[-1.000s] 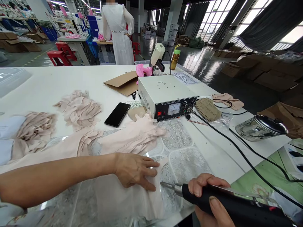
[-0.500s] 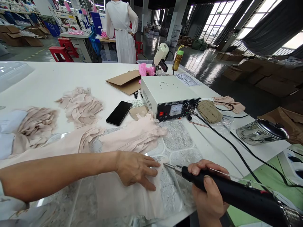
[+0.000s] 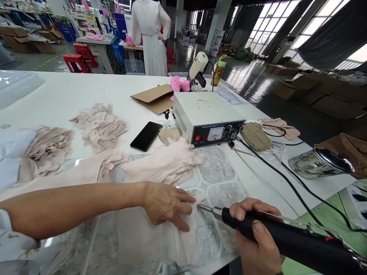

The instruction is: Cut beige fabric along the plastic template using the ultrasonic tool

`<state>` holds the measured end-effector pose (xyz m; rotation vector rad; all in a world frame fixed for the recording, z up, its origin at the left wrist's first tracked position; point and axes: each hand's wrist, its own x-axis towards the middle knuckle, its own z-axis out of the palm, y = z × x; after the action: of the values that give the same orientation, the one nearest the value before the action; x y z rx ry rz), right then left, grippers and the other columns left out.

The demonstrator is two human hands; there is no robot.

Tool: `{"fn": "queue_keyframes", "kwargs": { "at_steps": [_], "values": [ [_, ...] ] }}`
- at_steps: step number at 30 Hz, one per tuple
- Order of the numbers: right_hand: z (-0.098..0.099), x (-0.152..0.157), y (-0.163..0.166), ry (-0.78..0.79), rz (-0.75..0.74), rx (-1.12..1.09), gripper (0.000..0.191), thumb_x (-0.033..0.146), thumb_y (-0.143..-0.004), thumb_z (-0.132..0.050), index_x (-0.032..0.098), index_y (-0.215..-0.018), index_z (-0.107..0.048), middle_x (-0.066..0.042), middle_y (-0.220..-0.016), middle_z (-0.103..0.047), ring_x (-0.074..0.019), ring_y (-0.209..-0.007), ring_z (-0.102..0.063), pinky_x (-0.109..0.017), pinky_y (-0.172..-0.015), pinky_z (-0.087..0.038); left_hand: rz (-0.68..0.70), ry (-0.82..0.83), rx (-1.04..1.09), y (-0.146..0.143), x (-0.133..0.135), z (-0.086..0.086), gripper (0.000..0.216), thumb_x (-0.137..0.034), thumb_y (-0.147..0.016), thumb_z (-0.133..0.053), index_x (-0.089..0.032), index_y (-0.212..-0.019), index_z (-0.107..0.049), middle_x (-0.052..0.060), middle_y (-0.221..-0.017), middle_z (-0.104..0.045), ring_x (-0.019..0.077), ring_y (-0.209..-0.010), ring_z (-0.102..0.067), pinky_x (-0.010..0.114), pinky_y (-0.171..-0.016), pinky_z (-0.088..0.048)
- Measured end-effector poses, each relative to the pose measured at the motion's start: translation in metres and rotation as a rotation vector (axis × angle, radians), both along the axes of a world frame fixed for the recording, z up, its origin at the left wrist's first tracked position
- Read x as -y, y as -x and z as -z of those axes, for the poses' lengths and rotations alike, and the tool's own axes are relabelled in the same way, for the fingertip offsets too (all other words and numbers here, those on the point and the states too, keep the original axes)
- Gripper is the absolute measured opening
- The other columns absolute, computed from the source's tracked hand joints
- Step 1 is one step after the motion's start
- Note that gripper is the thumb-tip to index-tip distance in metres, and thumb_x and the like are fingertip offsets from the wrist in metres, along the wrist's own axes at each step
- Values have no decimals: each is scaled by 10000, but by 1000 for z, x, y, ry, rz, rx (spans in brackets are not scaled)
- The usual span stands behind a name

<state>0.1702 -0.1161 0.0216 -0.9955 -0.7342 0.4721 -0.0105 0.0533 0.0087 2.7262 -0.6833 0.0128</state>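
My left hand (image 3: pixel 169 206) lies with fingers spread, pressing down a thin pale pink fabric piece (image 3: pixel 155 240) on the grey stone-patterned mat (image 3: pixel 219 191). In my right hand (image 3: pixel 258 233) is a black ultrasonic handpiece (image 3: pixel 275 236), fingers wrapped round its barrel. Its narrow metal tip touches or nearly touches the fabric's right edge, just beyond my left fingertips. Behind my left hand lies a pile of pale pink fabric pieces (image 3: pixel 163 164). More fabric (image 3: pixel 77 175) stretches away to the left.
A cream control box (image 3: pixel 209 110) with a dial stands behind the mat, a black cable (image 3: pixel 275 173) leading right. Around it are a phone (image 3: pixel 145 136), brown pattern cards (image 3: pixel 255 136), a glass mug (image 3: pixel 318 163), a bottle (image 3: pixel 218 72) and crumpled fabric (image 3: pixel 101 126). Beyond, a person (image 3: pixel 151 38) stands.
The metal tip has slid slightly towards me along the fabric's right edge, and a small corner of fabric now shows beyond it. My left hand stays pressed in place. The view has shifted slightly.
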Motion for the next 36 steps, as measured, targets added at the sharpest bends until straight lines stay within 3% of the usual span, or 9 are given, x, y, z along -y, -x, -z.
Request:
{"fn": "queue_keyframes", "kwargs": {
  "at_steps": [5,10,15,20,26,36],
  "values": [
    [-1,-3,1,-4,-14,8,101,268,-814,-620,242,-912,-618,0,-789,-532,-125,-594,-517,-326,-550,-501,30,-8,18,0,-1,-1,468,-98,-722,-578,-210,-1158,-709,129,-1105,-647,370,-1316,-486,436,-1102,-427],
    [0,-3,1,-21,-37,23,100,266,-826,-621,232,-919,-610,0,-791,-541,-123,-597,-531,-337,-561,-520,-21,44,-6,0,-1,-3,471,-103,-699,-606,-288,-1117,-716,79,-1079,-661,341,-1296,-514,422,-1102,-432],
    [2,-3,-1,-22,-96,50,53,238,-858,-613,227,-874,-563,5,-818,-556,-117,-620,-563,-321,-595,-536,51,-31,23,0,-2,-3,489,-107,-718,-614,-197,-1191,-695,134,-1100,-649,378,-1301,-492,453,-1101,-431],
    [2,-4,-2,-36,-113,55,47,238,-871,-604,234,-905,-571,6,-821,-548,-112,-612,-560,-320,-591,-535,13,-4,-7,1,-3,-4,480,-110,-735,-614,-255,-1186,-686,106,-1125,-658,356,-1317,-484,446,-1089,-436],
    [-6,12,5,-34,-139,-55,91,304,-867,-594,233,-923,-586,5,-801,-529,-104,-567,-538,-285,-522,-498,48,-48,21,0,-4,-7,481,-110,-743,-594,-213,-1208,-668,125,-1140,-652,362,-1316,-480,455,-1075,-448],
    [-7,22,10,17,-155,-27,110,339,-867,-602,242,-915,-580,6,-779,-519,-105,-544,-535,-277,-499,-481,67,-133,-59,-2,-3,-10,479,-140,-792,-575,-223,-1258,-644,123,-1200,-625,361,-1344,-443,436,-1109,-402]
  ]
}}
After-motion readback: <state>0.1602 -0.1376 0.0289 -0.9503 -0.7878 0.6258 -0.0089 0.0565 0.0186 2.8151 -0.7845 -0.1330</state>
